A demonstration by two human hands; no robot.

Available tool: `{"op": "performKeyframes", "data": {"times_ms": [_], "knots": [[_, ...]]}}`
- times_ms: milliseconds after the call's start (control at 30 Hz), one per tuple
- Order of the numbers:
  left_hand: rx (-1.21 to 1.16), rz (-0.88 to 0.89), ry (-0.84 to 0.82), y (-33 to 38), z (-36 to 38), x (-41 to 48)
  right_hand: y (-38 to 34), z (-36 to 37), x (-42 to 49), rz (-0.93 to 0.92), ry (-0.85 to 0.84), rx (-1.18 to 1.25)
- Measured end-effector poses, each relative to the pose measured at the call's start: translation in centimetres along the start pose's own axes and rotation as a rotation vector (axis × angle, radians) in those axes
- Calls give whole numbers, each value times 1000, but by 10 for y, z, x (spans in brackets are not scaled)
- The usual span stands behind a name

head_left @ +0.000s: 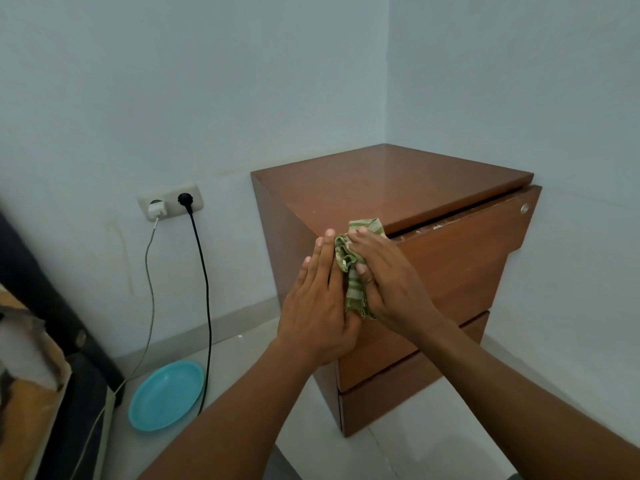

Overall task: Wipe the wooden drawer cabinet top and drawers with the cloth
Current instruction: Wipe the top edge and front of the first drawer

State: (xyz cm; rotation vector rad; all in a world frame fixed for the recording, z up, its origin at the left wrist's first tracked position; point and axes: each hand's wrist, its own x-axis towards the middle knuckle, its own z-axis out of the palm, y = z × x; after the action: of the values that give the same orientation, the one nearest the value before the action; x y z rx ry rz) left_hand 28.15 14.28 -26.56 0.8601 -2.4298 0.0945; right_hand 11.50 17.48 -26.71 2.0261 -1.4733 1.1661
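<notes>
A brown wooden drawer cabinet (391,181) stands in the room's corner, with three drawer fronts facing right; the top drawer (464,244) sits slightly ajar. A green striped cloth (353,268) is bunched at the cabinet's near front corner, just below the top edge. My right hand (388,282) presses on the cloth with fingers curled over it. My left hand (318,303) lies flat with fingers straight against the cabinet's corner, touching the cloth's left side.
A wall socket (169,202) left of the cabinet holds a white charger and a black plug, with cables hanging to the floor. A turquoise plate (166,394) lies on the white tiles. Dark furniture (52,306) fills the left edge.
</notes>
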Motion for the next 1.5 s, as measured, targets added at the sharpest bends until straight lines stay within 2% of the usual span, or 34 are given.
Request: {"op": "performKeyframes", "data": {"times_ms": [400, 533, 800, 1200, 1333, 1500], "knots": [[130, 66, -19, -12, -4, 5, 12, -10, -8, -18, -4, -92], [195, 125, -46, -14, -9, 17, 36, -21, -9, 36, 4, -115], [320, 176, -225, 5, -17, 68, 82, -44, -11, 165, 59, -147], [482, 441, -451, 37, 5, 149, 158, -67, -15, 323, 114, -193], [479, 517, -497, 51, 17, 181, 186, -73, -18, 354, 146, -188], [414, 512, -524, 58, 26, 192, 224, -76, -22, 390, 230, -199]]}}
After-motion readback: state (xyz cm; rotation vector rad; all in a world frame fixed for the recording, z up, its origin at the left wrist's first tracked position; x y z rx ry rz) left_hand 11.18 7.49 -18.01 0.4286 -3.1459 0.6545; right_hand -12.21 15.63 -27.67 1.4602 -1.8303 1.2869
